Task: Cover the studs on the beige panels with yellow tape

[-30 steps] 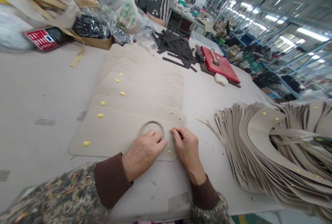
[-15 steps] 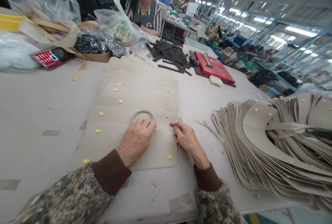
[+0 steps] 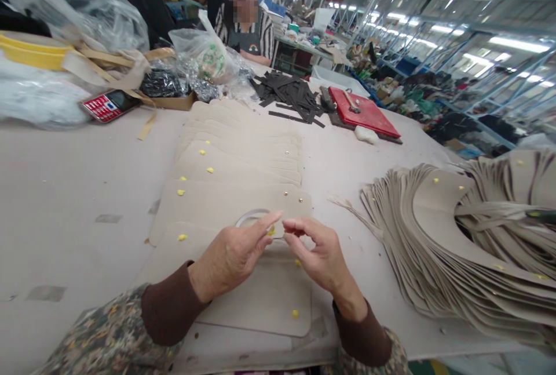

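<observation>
My left hand (image 3: 232,256) and my right hand (image 3: 319,256) hover close together above the nearest beige cut panel (image 3: 256,299), fingertips almost meeting in a pinch around a small yellow bit (image 3: 271,231). A thin ring (image 3: 252,217) lies on the panel just beyond my left fingers. The panel carries yellow dots and belongs to an overlapping row of beige panels (image 3: 238,149) running away from me. Whether both hands grip the yellow bit is hard to tell.
A fanned pile of beige panels (image 3: 456,241) fills the right. Farther off lie dark strips (image 3: 289,91), a red board (image 3: 362,111), plastic bags (image 3: 204,59), a boxed black heap (image 3: 163,85) and a red phone (image 3: 108,105). Another person (image 3: 245,21) sits across the table.
Both hands have lifted off the panel and come together in a pinch. The nearest panel now lies closer to me, and the view has tilted up slightly.
</observation>
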The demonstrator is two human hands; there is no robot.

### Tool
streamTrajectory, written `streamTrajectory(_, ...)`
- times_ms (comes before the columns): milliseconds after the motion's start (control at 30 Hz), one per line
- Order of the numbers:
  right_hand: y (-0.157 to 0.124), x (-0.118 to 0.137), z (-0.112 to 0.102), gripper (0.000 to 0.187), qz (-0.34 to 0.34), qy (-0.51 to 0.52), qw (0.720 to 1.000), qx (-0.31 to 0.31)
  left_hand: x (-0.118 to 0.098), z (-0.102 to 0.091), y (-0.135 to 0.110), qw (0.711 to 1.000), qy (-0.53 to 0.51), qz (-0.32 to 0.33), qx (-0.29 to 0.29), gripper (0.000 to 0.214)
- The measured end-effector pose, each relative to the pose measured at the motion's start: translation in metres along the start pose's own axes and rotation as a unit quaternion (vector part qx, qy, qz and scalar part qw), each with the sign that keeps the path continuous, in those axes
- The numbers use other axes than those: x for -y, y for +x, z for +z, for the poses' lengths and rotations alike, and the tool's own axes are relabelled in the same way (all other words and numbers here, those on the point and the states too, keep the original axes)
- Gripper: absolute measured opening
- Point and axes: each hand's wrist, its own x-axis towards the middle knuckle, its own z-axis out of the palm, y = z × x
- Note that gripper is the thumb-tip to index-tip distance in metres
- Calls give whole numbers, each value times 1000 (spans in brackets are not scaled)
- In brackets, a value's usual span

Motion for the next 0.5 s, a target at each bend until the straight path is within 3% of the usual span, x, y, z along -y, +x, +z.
streamTrajectory(200, -1, 2, 13, 15, -120, -106, 987, 23, -3, 3, -2, 999, 46, 13, -5, 34)
streamTrajectory(400, -3, -7, 29, 22, -191, -182, 963, -59, -7, 6, -3, 1000, 4, 10, 0, 22)
streamTrajectory(467, -6, -22, 39, 25, -220, -238, 942, -81, -1, 13, 2, 998, 16, 39, -46, 24)
streamTrajectory(500, -7, -31, 44, 27, -195, -264, 938, -117, 3, 17, 7, 993, 40, 54, -97, 27)
